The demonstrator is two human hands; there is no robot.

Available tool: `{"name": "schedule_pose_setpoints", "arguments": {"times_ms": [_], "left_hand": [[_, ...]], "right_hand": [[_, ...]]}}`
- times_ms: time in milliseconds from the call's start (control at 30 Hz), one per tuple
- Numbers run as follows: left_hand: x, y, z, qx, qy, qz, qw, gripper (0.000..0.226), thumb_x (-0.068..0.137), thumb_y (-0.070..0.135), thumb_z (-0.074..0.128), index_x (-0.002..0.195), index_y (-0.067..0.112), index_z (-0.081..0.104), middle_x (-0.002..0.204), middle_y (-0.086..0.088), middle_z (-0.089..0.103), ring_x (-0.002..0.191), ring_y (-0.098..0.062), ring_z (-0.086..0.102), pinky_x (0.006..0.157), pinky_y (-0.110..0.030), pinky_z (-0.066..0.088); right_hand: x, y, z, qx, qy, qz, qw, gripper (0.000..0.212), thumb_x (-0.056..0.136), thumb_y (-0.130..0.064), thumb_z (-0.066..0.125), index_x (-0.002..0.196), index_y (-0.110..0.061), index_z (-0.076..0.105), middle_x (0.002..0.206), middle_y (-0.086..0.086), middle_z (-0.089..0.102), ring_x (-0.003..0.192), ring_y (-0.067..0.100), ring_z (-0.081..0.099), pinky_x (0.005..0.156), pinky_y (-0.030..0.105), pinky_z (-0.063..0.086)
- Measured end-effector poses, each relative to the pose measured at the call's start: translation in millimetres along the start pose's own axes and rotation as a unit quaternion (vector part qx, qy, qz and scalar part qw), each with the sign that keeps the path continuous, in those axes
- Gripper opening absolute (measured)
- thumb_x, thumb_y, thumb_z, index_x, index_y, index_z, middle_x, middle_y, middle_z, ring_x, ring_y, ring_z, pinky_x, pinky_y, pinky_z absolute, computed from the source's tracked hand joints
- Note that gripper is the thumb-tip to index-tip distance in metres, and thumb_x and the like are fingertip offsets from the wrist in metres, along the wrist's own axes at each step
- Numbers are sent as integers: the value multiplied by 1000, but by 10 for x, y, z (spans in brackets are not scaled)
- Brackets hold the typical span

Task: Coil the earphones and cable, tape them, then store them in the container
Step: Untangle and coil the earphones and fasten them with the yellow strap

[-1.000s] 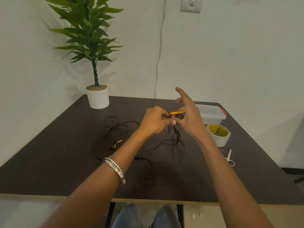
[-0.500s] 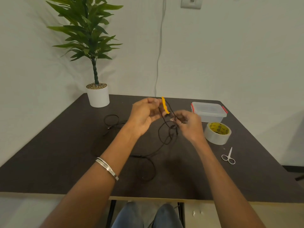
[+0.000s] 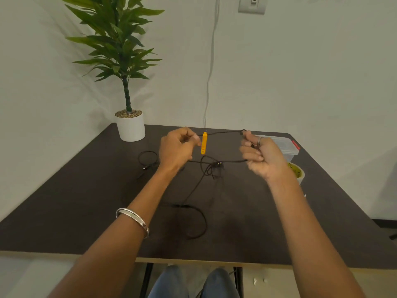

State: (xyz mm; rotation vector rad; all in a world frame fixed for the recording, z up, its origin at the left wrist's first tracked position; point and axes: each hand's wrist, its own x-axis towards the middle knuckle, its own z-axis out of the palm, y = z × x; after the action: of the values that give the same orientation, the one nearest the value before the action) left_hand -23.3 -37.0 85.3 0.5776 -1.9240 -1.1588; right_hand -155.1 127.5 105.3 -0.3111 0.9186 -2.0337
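I see my left hand (image 3: 178, 150) raised over the dark brown rectangular table (image 3: 71, 203), its fingers curled and pinching the thin black earphone cord (image 3: 223, 133) just left of the small orange plastic inline remote (image 3: 204, 143), which hangs upright from the cord. My right hand (image 3: 261, 157) is held apart to the right, fingers curled round the same cord — one strand runs taut between the hands at the top, a second lower down, with a tangled knot (image 3: 214, 167) sagging between them. From that knot the cord drops to the table and ends in a loose loop (image 3: 196, 222) near the front edge. A second thin black cable (image 3: 148, 158) lies coiled on the table behind my left wrist. The clear plastic lidded container with red clips (image 3: 286, 145) sits at the far right, partly behind my right hand, and the roll of pale tape with a yellow core (image 3: 297, 172) lies just in front of it. A silver metal bangle (image 3: 134, 220) circles my left forearm, and a green potted plant in a white pot (image 3: 130, 125) stands at the far left corner.
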Motion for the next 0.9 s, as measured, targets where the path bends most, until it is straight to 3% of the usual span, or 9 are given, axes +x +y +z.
{"name": "schedule_pose_setpoints", "arguments": {"times_ms": [167, 267, 333, 400, 500, 567, 633, 733, 900], "left_hand": [[74, -124, -167, 245, 187, 139, 941, 15, 93, 34, 50, 89, 26, 63, 63, 7, 67, 65, -19, 63, 55, -32, 47], [124, -92, -179, 187, 151, 160, 957, 15, 93, 31, 53, 89, 22, 64, 56, -2, 60, 57, -25, 58, 52, -35, 43], [117, -19, -125, 103, 118, 170, 973, 13, 94, 27, 54, 87, 19, 63, 49, -2, 54, 47, -18, 51, 49, -32, 40], [157, 41, -130, 34, 152, 136, 978, 12, 94, 22, 54, 88, 15, 62, 47, -1, 51, 42, -10, 43, 48, -27, 37], [243, 54, -220, -28, 195, 99, 975, 13, 94, 24, 54, 88, 16, 62, 52, -13, 56, 45, -19, 47, 50, -31, 41], [248, 38, -256, -15, 216, 113, 970, 13, 95, 25, 53, 88, 16, 61, 49, -4, 51, 45, -18, 44, 50, -34, 40], [239, 39, -250, 0, 257, 107, 961, 16, 96, 27, 51, 90, 15, 61, 50, 7, 47, 48, -14, 45, 52, -35, 41], [216, 45, -272, 59, 307, 79, 947, 20, 98, 30, 47, 95, 16, 61, 56, 7, 49, 56, -17, 52, 53, -32, 40], [193, 21, -353, 152, 280, 64, 946, 21, 100, 31, 43, 104, 19, 59, 71, 1, 60, 69, -20, 54, 58, -30, 38]], "right_hand": [[-195, -259, -59, -308, -3, 54, 950, 10, 88, -3, 58, 94, 0, 66, 62, 4, 52, 36, 2, 30, 29, 10, 19], [-91, -252, -202, -649, 18, -91, 755, 13, 80, 7, 69, 86, -4, 68, 73, 6, 63, 61, 13, 58, 58, 21, 48], [80, -189, -341, -755, 106, -194, 617, 14, 82, 7, 64, 88, -5, 70, 81, 9, 69, 81, 21, 65, 74, 23, 48], [214, -128, -481, -743, 224, -282, 564, 20, 84, 4, 57, 98, -1, 70, 95, 17, 70, 95, 32, 64, 79, 33, 48], [261, -122, -502, -577, 358, -232, 697, 22, 98, -20, 51, 99, -3, 65, 89, 17, 68, 77, 33, 67, 67, 38, 57], [286, -176, -410, -334, 337, -158, 866, 20, 102, -22, 43, 96, -13, 61, 74, 10, 62, 52, 24, 59, 44, 27, 52], [309, -229, -295, -80, 272, -160, 945, 22, 101, -6, 40, 99, -15, 60, 67, 4, 63, 51, 17, 54, 45, 25, 52], [315, -286, -139, 35, 185, -290, 938, 26, 98, 5, 41, 86, -4, 63, 65, 2, 67, 65, 20, 63, 68, 34, 58], [397, -319, -184, -186, 147, -447, 862, 35, 94, 5, 43, 73, -13, 64, 97, 9, 64, 98, 13, 65, 88, 30, 53]]}}
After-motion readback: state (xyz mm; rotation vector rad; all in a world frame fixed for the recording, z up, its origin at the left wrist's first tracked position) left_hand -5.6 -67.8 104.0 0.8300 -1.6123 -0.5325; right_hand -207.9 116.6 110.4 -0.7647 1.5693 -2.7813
